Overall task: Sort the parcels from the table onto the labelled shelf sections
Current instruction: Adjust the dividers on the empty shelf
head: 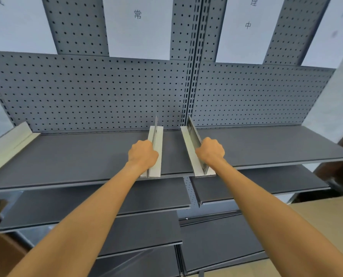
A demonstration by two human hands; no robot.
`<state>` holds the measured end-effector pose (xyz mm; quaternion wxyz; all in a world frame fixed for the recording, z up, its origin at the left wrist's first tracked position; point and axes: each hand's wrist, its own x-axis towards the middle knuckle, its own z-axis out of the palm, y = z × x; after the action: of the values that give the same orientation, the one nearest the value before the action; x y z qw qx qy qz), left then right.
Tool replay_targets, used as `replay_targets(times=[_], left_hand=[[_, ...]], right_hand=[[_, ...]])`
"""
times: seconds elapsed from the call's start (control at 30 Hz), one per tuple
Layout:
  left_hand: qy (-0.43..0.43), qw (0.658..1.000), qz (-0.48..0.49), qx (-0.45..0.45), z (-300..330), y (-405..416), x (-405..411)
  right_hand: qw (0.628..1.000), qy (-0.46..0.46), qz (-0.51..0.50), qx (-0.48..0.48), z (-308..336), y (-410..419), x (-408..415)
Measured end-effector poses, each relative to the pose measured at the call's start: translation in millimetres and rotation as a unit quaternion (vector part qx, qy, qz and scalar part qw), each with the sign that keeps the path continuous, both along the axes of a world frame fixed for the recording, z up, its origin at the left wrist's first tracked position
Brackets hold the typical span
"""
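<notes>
Both bare forearms reach forward and upward, converging as they go, with the wrists held fairly straight. The left hand (143, 153) is closed in a fist, knuckles up, fingers curled round a thin upright divider (156, 136) just to its right. The right hand (210, 150), level with the left and a little apart from it, is fisted likewise, gripping a second divider (194, 134) on its left side.

Matt grey metal shelf (266, 144); perforated metal backboard (86, 92); pale, smooth metal dividers (156, 148); white paper labels (136, 27) above.
</notes>
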<state>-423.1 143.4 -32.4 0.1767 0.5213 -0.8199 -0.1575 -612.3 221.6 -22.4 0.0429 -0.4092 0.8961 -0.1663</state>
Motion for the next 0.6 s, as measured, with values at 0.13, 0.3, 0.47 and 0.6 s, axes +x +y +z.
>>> replay_targets(times=[0.13,0.3,0.47,0.6], left_hand=[[0.009,1.0,0.02,0.016,-10,6,-18],[0.002,0.999,0.045,0.03,-24,3,-27],[0.006,0.997,0.071,0.036,-31,-2,-33],[0.025,0.995,0.094,0.038,-36,-4,-32]], right_hand=[[1.0,-0.008,0.012,-0.001,-9,-3,-13],[1.0,-0.016,0.022,0.007,-19,-13,-22],[1.0,-0.02,0.019,0.001,-24,-22,-28],[0.999,-0.029,0.014,-0.009,-28,-29,-28]])
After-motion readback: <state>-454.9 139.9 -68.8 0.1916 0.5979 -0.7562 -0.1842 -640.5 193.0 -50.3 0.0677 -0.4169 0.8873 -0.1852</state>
